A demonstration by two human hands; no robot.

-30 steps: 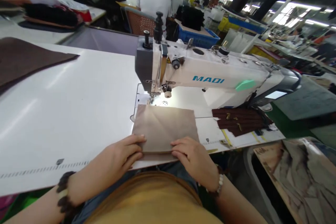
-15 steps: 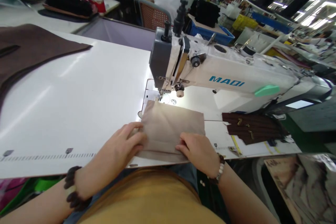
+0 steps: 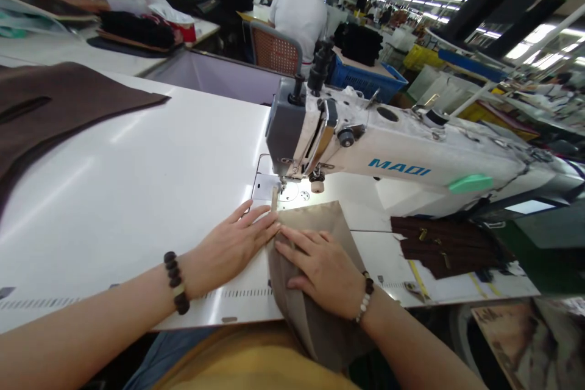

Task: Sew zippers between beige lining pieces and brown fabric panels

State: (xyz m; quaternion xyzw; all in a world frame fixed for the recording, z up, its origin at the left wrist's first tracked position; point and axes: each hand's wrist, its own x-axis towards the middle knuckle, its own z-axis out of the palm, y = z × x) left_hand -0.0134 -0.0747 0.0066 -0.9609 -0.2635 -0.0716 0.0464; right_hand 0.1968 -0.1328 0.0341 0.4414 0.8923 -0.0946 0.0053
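A taupe piece of fabric (image 3: 336, 225) lies on the white table in front of the sewing machine (image 3: 356, 152), its near end hanging over the front edge. My right hand (image 3: 315, 262) rests on it with fingers stretched out and partly spread. At the fabric's left edge, my left hand (image 3: 233, 250) lies flat, its fingers extended and the tips nearly meeting those of my right hand. A narrow pale strip (image 3: 274, 198) runs from the left fingertips toward the presser foot (image 3: 283, 184). The fabric's far edge is short of the needle area.
A large dark brown piece (image 3: 82, 97) covers the table's left end. Brown pieces with zipper pulls (image 3: 443, 247) and a yellow measuring tape (image 3: 418, 280) lie at the right. Beyond the machine are a blue crate (image 3: 365, 76) and a seated person in white (image 3: 299, 18).
The fabric has turned and come toward me, away from the needle area. Both hands have moved together; the right has shifted left onto the fabric, and the left has flattened out.
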